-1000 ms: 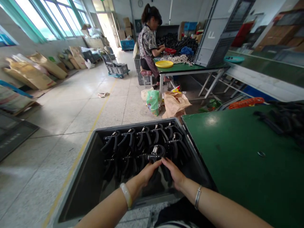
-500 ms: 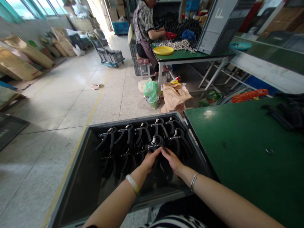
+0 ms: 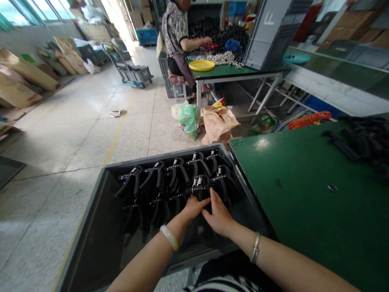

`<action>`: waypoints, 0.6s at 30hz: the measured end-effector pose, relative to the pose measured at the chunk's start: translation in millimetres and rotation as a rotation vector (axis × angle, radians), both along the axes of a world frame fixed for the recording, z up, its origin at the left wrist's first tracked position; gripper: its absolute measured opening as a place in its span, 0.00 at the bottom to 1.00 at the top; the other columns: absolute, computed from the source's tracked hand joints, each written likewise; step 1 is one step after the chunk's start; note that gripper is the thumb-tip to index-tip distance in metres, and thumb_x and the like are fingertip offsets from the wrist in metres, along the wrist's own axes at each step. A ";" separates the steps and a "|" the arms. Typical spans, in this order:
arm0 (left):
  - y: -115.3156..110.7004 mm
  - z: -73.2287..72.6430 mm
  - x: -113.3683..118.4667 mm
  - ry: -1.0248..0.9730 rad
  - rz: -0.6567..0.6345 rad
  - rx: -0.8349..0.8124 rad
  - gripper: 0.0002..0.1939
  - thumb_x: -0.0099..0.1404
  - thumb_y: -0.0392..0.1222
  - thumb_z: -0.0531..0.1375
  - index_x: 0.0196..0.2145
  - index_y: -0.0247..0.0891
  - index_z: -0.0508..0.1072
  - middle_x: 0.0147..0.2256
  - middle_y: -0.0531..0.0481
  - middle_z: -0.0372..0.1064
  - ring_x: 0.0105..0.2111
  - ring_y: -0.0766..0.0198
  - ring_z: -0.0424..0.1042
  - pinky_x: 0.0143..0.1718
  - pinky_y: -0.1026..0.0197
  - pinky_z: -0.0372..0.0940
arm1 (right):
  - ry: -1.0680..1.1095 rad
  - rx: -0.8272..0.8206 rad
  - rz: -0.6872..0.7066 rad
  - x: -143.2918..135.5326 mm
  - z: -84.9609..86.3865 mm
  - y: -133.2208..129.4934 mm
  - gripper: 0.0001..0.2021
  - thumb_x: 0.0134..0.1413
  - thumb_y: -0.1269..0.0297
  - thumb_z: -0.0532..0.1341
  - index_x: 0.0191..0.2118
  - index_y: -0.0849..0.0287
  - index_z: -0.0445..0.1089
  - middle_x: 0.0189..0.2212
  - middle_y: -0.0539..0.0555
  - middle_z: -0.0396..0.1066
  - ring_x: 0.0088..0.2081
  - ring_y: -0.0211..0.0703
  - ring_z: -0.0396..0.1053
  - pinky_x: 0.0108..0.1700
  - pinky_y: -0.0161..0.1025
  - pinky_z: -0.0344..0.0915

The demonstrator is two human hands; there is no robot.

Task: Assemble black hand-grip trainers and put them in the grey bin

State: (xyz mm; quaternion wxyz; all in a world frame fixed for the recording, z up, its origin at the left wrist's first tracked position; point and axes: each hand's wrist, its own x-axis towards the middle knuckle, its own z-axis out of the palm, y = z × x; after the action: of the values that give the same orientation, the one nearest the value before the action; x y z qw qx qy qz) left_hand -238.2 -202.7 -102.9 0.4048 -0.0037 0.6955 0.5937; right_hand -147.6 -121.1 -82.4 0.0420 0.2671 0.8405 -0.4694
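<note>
Black hand grip strengtheners (image 3: pixel 155 178) with metal springs stand in rows inside a grey plastic crate (image 3: pixel 100 227). Over the near row, my left hand (image 3: pixel 194 207) is closed on the lower part of one hand grip strengthener (image 3: pixel 200 184), its thumb reaching to the right. My right hand (image 3: pixel 219 213) is against the same grip's right side, fingers bent round it and partly hidden. Two springs show side by side at its top; whether a second grip stands right behind it I cannot tell.
A green table (image 3: pixel 304 211) adjoins the crate on the right, with a small metal ring (image 3: pixel 332 188) and black parts (image 3: pixel 361 142) on it. Beyond the crate are a paper bag (image 3: pixel 219 123) and a green plastic bag (image 3: pixel 188 119). Another person (image 3: pixel 178 40) sits at a far table.
The held hand grip strengthener has gone lower among the others, and a second spring now shows beside its spring. My right hand has shifted its hold, thumb raised. The view has turned slightly right.
</note>
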 end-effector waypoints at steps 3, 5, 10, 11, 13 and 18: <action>-1.3 -5.2 3.4 0.122 -0.048 -0.079 0.20 0.45 0.42 0.67 0.37 0.33 0.73 0.44 0.39 0.70 0.53 0.47 0.60 0.54 0.55 0.54 | -0.076 0.087 0.092 1.3 12.8 1.8 0.40 0.43 0.68 0.58 0.62 0.70 0.41 0.60 0.69 0.45 0.60 0.56 0.45 0.58 0.51 0.49; -1.0 -5.9 2.8 0.168 -0.119 -0.134 0.18 0.47 0.42 0.65 0.37 0.32 0.73 0.45 0.38 0.69 0.54 0.46 0.59 0.54 0.55 0.54 | -0.120 0.203 0.165 -4.0 25.2 7.1 0.34 0.44 0.67 0.58 0.59 0.66 0.51 0.55 0.68 0.55 0.55 0.60 0.55 0.52 0.53 0.57; 0.9 -2.6 -4.4 0.179 -0.242 -0.289 0.22 0.46 0.36 0.63 0.42 0.30 0.70 0.47 0.35 0.66 0.52 0.45 0.60 0.52 0.54 0.57 | -0.014 0.597 0.303 -48.6 54.2 31.1 0.16 0.58 0.62 0.48 0.47 0.59 0.65 0.43 0.63 0.66 0.48 0.55 0.62 0.47 0.50 0.58; 1.2 -1.8 -5.5 0.172 -0.250 -0.311 0.23 0.46 0.36 0.63 0.42 0.29 0.69 0.48 0.34 0.65 0.51 0.44 0.61 0.51 0.53 0.58 | -0.013 0.642 0.339 -62.2 56.0 36.7 0.17 0.59 0.62 0.46 0.47 0.60 0.65 0.43 0.63 0.67 0.48 0.55 0.61 0.48 0.50 0.57; 1.5 0.1 -7.0 0.158 -0.272 -0.348 0.24 0.46 0.36 0.62 0.43 0.27 0.68 0.48 0.33 0.65 0.50 0.44 0.63 0.50 0.53 0.59 | -0.051 0.662 0.438 -90.0 53.9 46.9 0.17 0.59 0.60 0.46 0.45 0.60 0.67 0.40 0.62 0.69 0.47 0.53 0.63 0.47 0.48 0.57; 0.1 6.9 -10.8 0.010 -0.360 -0.382 0.23 0.48 0.37 0.60 0.44 0.27 0.67 0.43 0.33 0.68 0.37 0.47 0.71 0.30 0.53 0.69 | -0.116 0.572 0.608 -137.3 31.6 58.9 0.12 0.55 0.61 0.52 0.37 0.55 0.72 0.37 0.53 0.73 0.39 0.45 0.69 0.40 0.37 0.61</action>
State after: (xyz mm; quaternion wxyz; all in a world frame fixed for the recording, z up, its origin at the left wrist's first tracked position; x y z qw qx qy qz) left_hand -249.0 -202.6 -96.0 0.4923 0.0469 0.7864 0.3702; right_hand -284.8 -62.2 -50.8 0.1500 0.0337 0.9738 -0.1675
